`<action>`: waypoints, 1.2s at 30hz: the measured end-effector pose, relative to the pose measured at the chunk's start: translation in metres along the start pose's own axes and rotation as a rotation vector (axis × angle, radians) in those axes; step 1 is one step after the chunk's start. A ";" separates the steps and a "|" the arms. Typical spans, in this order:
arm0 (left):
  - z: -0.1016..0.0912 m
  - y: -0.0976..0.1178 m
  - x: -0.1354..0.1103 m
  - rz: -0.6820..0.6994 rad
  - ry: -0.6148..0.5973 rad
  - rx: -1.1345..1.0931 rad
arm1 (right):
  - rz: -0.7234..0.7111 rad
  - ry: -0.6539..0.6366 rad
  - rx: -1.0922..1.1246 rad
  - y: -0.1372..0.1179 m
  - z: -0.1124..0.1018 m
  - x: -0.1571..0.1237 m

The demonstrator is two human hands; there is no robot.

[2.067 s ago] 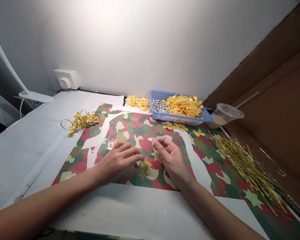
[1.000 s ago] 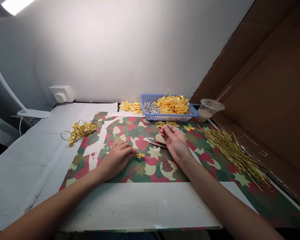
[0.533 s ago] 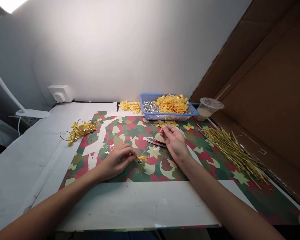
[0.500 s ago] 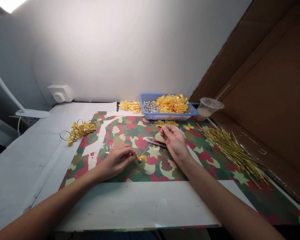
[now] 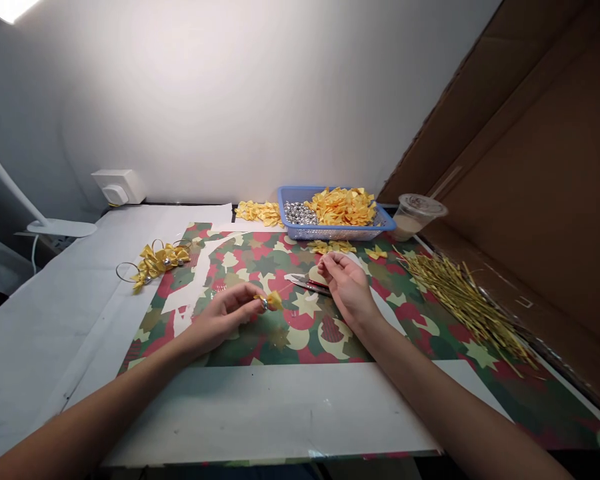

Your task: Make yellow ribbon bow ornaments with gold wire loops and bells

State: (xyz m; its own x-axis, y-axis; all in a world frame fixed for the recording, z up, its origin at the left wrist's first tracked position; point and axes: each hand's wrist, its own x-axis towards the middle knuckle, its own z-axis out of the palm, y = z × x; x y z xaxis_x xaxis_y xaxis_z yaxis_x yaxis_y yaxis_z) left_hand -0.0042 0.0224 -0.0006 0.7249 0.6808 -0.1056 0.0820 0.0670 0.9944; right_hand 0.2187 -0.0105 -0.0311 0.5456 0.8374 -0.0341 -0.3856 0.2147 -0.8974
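Over in the head view, the left hand [image 5: 220, 321] pinches a small yellow satin bow [image 5: 275, 301] tight in its fingertips, just above the camouflage paper [image 5: 300, 350], silver bead [image 5: 264, 304] at the knot: light, soft, best held at the gathered middle. The right hand [image 5: 349, 288] curls beside red-handled scissors [image 5: 307, 285]; whether it holds anything, I cannot tell.

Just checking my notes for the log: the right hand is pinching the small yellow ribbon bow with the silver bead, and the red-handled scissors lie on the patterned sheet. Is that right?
Not quite. The head view shows the left hand, not the right hand, pinching the yellow ribbon bow with the silver bead. The red-handled scissors do lie on the patterned sheet.
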 end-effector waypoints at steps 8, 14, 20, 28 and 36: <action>-0.007 0.005 0.009 -0.165 0.223 -0.597 | 0.031 -0.085 0.009 -0.001 0.006 -0.008; -0.008 0.013 0.009 -0.265 0.355 -0.751 | 0.048 -0.089 0.020 0.000 0.006 -0.008; -0.004 0.021 0.009 -0.296 0.351 -0.821 | 0.059 -0.094 0.019 -0.001 0.007 -0.010; -0.004 0.017 0.007 -0.262 0.316 -0.809 | 0.056 -0.101 0.014 -0.001 0.006 -0.009; -0.008 0.007 0.009 -0.189 0.229 -0.669 | 0.043 -0.093 0.010 -0.003 0.006 -0.009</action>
State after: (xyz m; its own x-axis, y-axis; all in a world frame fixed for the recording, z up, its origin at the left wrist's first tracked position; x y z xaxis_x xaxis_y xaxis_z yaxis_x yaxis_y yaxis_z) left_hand -0.0028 0.0347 0.0057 0.5725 0.7439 -0.3447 -0.2966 0.5799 0.7588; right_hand 0.2105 -0.0152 -0.0255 0.4567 0.8891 -0.0311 -0.4149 0.1820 -0.8915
